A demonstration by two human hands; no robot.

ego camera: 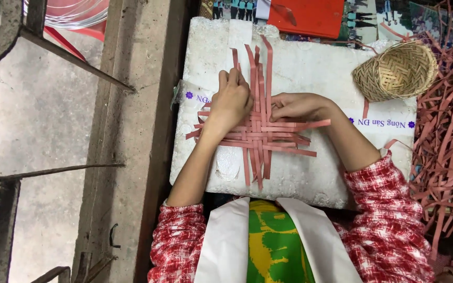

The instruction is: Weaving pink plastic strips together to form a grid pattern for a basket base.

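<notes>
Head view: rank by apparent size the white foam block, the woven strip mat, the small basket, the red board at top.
1. White foam block, clearly largest.
2. Woven strip mat, counting its loose ends.
3. Small basket and red board: look alike in size, and the board is cut off by the frame edge, so unranked.

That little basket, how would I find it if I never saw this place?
Find the big white foam block in the middle. At its right corner, beside the heap of loose pink strips, sits the little basket. It is the only finished, round, straw-coloured thing; everything else woven is flat and pink.

sleeves (pixel 389 209): red-white check, pushed up | front: white panels, green-yellow garment
</notes>
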